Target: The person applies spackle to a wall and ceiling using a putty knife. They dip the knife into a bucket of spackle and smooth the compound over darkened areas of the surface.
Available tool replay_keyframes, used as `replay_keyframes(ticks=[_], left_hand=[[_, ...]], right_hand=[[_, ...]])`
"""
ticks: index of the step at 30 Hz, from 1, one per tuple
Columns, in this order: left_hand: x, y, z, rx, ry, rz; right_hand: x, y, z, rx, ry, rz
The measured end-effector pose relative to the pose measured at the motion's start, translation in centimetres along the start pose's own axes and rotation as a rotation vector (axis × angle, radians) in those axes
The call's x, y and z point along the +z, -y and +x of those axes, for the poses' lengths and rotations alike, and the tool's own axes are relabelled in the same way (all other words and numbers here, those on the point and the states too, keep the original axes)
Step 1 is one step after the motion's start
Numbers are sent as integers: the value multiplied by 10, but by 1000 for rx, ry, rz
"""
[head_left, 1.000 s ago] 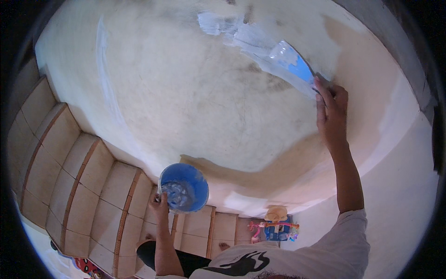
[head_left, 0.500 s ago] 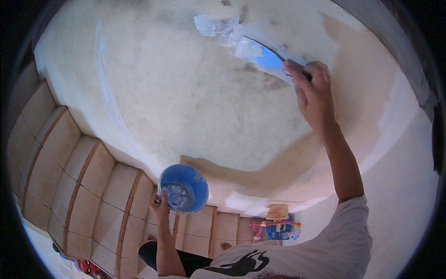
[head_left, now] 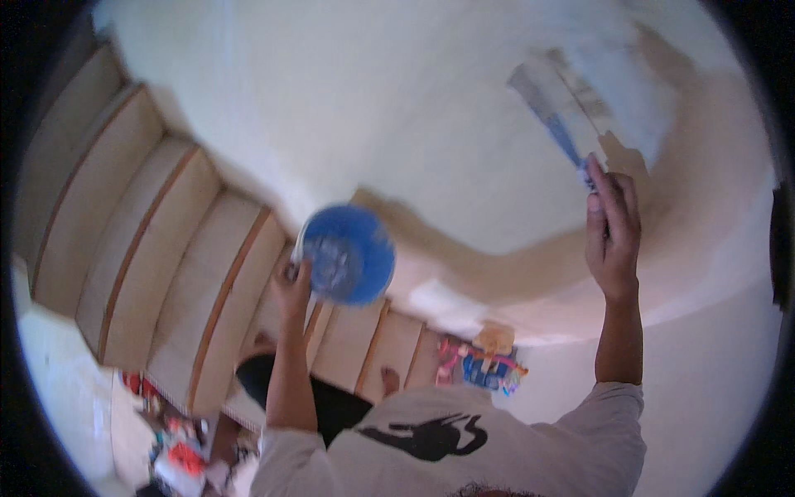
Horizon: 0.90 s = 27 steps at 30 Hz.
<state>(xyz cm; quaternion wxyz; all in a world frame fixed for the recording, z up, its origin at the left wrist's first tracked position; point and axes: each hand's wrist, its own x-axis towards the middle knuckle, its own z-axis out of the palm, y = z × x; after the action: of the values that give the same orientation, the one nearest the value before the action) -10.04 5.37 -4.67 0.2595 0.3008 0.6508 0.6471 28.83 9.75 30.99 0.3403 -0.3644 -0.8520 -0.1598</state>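
A blue bucket [head_left: 377, 257] hangs from my left hand [head_left: 291, 282], whose fingers are closed on its rim or handle at the left side. Greyish-white paste [head_left: 335, 263] lies in the bottom of the bucket. My right hand [head_left: 614, 224] grips the handle of a putty knife [head_left: 556, 128], raised up at the right with its blade pointing to the upper left. The blade is blurred and seems to stand a little off the pale wall [head_left: 447, 157]. Behind it, a smeared whitish patch [head_left: 617, 62] shows on the wall.
Tiled stairs [head_left: 174, 273] with brown edges run down along the wall from the left to below the bucket. My bare foot [head_left: 390, 381] rests on a step. Colourful items [head_left: 489, 364] stand at the stair foot; assorted things [head_left: 186, 455] lie at the lower left.
The putty knife has come away from the wall patch, moving down and right, its blade turned more upright. The view has shifted, and the bucket appears higher and slightly further right.
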Motion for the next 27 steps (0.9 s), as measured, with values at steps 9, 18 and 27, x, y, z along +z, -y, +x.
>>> replay_keyframes(ticks=[9, 18, 27], left_hand=[[-11, -33, -14, 9, 58, -6], [-10, -40, -20, 42, 116, 43], [-18, -28, -15, 76, 207, 78]], right_hand=[[223, 94, -63, 97, 801, 415], [328, 124, -94, -11, 814, 85], [320, 136, -99, 56, 963, 196]])
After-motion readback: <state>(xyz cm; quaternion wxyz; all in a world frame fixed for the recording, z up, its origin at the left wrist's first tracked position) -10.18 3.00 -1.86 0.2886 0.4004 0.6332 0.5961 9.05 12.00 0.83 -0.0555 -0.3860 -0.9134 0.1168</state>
